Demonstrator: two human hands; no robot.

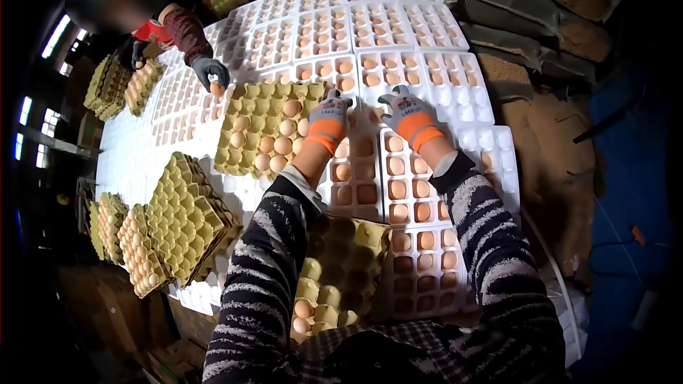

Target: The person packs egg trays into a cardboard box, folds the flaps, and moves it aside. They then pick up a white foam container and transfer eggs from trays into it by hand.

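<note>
My left hand (329, 119), in a grey and orange glove, is at the right edge of a yellowish pulp tray (238, 103) partly filled with brown eggs (282, 146). Its fingers are bent together, and what they hold is hidden. My right hand (411, 117), gloved alike, is over a white tray (385, 171) with eggs in square cells. Its fingers are bent but apart, with nothing visible between them. Another pulp tray (334, 263) lies close to my body, with a few eggs near its lower left corner.
At upper left a co-worker's gloved hand (210, 73) is at an egg. Stacked pulp trays (186, 217) stand at left, beside trays of eggs (136, 250). Filled white trays (373, 25) cover the far table. Sacks (509, 3) lie at right.
</note>
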